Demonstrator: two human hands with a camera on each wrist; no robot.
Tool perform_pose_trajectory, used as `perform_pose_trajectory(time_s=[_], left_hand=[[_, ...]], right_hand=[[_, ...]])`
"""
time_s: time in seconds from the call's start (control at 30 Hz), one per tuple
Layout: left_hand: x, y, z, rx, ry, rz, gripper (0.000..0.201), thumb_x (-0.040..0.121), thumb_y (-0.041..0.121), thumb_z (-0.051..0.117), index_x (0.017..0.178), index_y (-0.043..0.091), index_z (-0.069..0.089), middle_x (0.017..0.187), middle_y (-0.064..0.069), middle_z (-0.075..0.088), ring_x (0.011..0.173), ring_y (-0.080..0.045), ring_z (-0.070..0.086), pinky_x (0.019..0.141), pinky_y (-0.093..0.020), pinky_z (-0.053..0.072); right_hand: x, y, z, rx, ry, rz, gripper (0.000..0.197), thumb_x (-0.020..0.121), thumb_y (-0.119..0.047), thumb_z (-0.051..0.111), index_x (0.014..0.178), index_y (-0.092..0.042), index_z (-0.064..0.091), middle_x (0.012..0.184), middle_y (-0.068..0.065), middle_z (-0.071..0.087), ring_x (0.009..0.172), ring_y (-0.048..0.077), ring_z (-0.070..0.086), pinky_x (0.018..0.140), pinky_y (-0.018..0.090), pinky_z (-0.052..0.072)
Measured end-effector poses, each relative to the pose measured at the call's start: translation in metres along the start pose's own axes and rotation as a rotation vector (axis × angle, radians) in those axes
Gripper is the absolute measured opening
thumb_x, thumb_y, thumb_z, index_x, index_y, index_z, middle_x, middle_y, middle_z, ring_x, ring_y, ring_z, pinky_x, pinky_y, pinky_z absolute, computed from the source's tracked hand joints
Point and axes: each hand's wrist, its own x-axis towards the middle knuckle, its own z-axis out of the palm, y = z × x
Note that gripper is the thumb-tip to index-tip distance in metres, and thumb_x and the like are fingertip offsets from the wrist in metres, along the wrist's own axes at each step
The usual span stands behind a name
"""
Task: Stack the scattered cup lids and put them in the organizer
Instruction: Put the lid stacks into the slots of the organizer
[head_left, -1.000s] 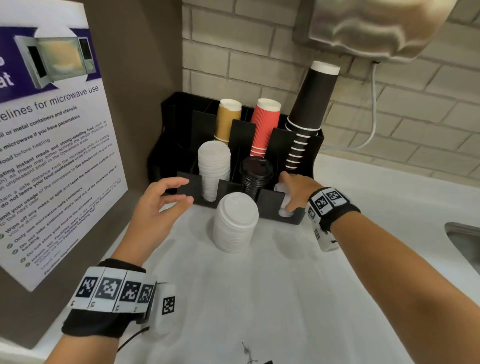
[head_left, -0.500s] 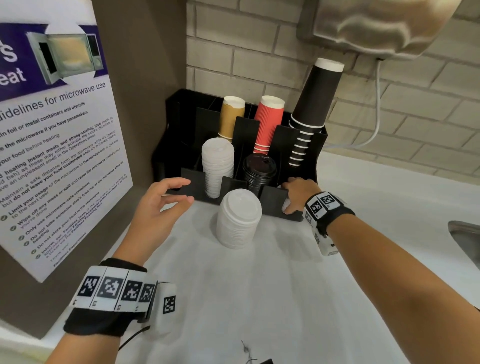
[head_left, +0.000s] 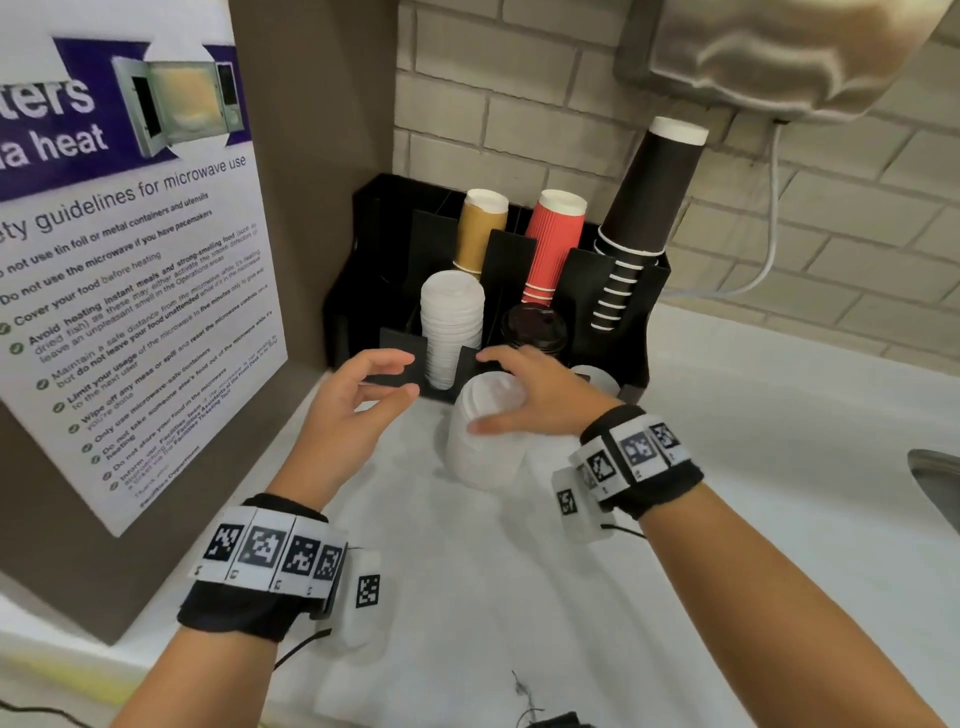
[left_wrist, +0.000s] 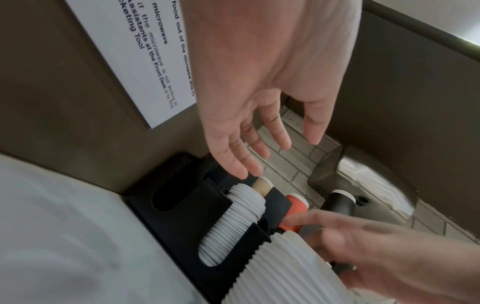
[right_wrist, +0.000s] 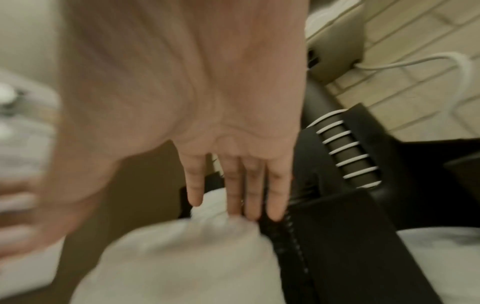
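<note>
A tall loose stack of white cup lids (head_left: 480, 452) (left_wrist: 283, 267) (right_wrist: 182, 257) stands on the white counter just in front of the black organizer (head_left: 363, 312) (left_wrist: 182, 216) (right_wrist: 337, 236). My right hand (head_left: 478, 392) (right_wrist: 233, 205) reaches over the stack's top with straight, spread fingers. Its thumb lies against the near side, and it is blurred. My left hand (head_left: 410, 375) (left_wrist: 259, 144) hovers open just left of the stack, not touching it. In the organizer's front slots are a white lid stack (head_left: 451, 322) (left_wrist: 233, 222), black lids (head_left: 532, 327) and a low white pile (head_left: 592, 376).
Tan cups (head_left: 480, 228), red cups (head_left: 553, 244) and tall black cups (head_left: 649, 208) (right_wrist: 345, 156) stand in the organizer's back row. A brown panel with a microwave poster (head_left: 130, 260) walls off the left. A sink edge (head_left: 935, 483) is at the right, and a metal dispenser (head_left: 779, 57) hangs overhead.
My right hand has left the organizer's right front slot and swung left onto the loose lid stack. My left hand has stayed beside the stack, open.
</note>
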Motion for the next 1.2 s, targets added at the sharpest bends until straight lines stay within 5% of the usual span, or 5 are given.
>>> perform_pose_trajectory(time_s=[0.23,0.4,0.6,0.77,1.2], left_hand=[[-0.001,-0.008,0.003,-0.012,-0.035,-0.021,0.025,0.089,0.018,0.068,0.103,0.039,0.064,0.113,0.011,0.061,0.087,-0.002,0.062,0.09,-0.027,0.047],[-0.001,-0.008,0.011,-0.001,-0.071,-0.011,0.045,0.082,0.021,0.076,0.116,0.043,0.056,0.122,0.017,0.055,0.099,0.004,0.06,0.081,-0.016,0.048],[-0.007,0.005,0.036,-0.181,-0.286,0.097,0.105,0.057,0.04,0.091,0.137,0.063,0.028,0.149,0.023,0.034,0.135,-0.007,0.042,0.102,-0.033,0.047],[-0.01,0.012,0.047,-0.251,-0.309,0.172,0.095,0.059,0.028,0.089,0.138,0.048,0.04,0.139,0.013,0.047,0.126,-0.016,0.054,0.093,-0.041,0.055],[-0.012,0.016,0.044,-0.269,-0.414,0.131,0.087,0.058,0.027,0.088,0.133,0.038,0.047,0.131,0.013,0.052,0.123,-0.018,0.054,0.084,-0.041,0.058]], right_hand=[[0.014,-0.003,0.028,-0.033,-0.058,0.099,0.09,0.067,-0.047,0.081,0.14,-0.035,0.03,0.121,0.005,0.041,0.116,0.027,0.046,0.094,0.034,0.043],[0.001,-0.007,0.009,0.051,0.163,0.069,0.082,0.068,-0.046,0.08,0.136,-0.034,0.035,0.125,0.003,0.045,0.116,0.024,0.046,0.1,0.045,0.04],[-0.038,-0.039,0.001,0.67,0.226,-0.134,0.069,0.074,-0.027,0.082,0.129,-0.035,0.039,0.119,-0.004,0.057,0.107,0.01,0.058,0.086,0.02,0.05],[-0.058,-0.049,0.01,0.887,0.228,-0.112,0.065,0.07,-0.033,0.078,0.125,-0.031,0.044,0.118,0.009,0.061,0.112,0.024,0.06,0.099,0.049,0.048],[-0.08,-0.039,0.006,0.916,0.264,-0.087,0.064,0.067,-0.027,0.081,0.125,-0.033,0.056,0.116,0.006,0.066,0.108,0.022,0.064,0.096,0.041,0.052]])
